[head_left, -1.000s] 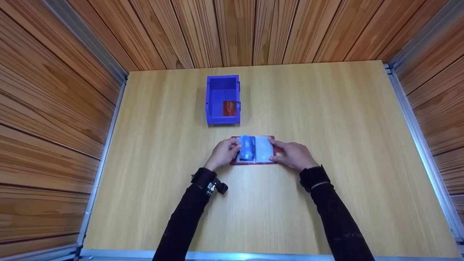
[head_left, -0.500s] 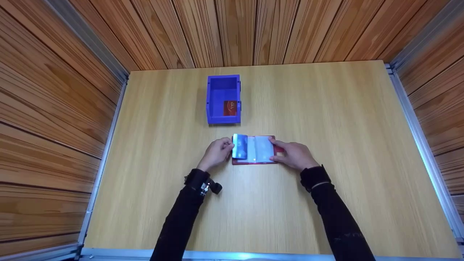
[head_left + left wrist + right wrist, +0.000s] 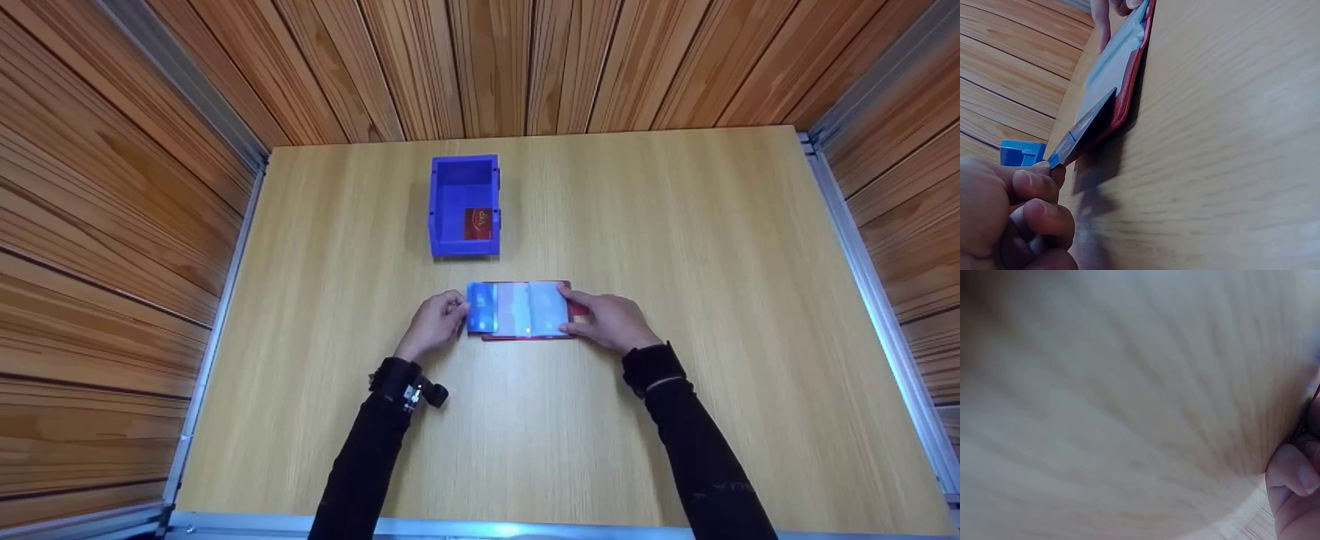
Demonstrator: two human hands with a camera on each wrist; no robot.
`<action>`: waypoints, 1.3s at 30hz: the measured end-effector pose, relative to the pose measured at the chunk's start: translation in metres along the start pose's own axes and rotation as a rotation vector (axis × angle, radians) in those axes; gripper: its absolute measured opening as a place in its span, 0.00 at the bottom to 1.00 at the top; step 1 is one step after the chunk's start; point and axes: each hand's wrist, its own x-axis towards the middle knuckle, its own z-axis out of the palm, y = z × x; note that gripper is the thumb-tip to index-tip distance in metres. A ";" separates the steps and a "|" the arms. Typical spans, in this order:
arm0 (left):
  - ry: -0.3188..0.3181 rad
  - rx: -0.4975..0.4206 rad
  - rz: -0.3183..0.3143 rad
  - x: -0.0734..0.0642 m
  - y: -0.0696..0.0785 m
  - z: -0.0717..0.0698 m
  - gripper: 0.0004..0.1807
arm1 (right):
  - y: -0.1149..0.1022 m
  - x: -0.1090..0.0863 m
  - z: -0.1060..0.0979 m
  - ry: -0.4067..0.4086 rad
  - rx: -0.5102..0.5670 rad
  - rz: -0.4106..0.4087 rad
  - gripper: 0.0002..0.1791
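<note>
your left hand (image 3: 433,324) in pinch grip on the blue card (image 3: 481,308), right hand (image 3: 610,322), partly hidden, round the red wallet (image 3: 548,309)

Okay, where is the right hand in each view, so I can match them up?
Head: right hand, right of centre.
Left wrist: only its fingers, at the top edge.
Right wrist: partly visible, lower right edge.
Landmark: the red wallet at its fingers, clear in the head and left-wrist views.

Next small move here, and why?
Probably ease the blue card left, clear of the red holder: the left hand pinches it, it overhangs the holder's left side, and the right hand grips the opposite side.
</note>
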 end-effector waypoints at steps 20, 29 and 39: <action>0.090 0.020 0.028 0.021 0.034 -0.031 0.10 | 0.003 -0.002 -0.001 -0.010 0.003 0.007 0.43; 0.170 0.122 0.035 0.049 0.058 -0.060 0.10 | 0.001 -0.001 0.000 -0.025 0.022 0.017 0.44; 0.262 0.254 -0.042 0.079 0.077 -0.073 0.12 | -0.001 0.000 0.000 -0.021 0.024 0.035 0.44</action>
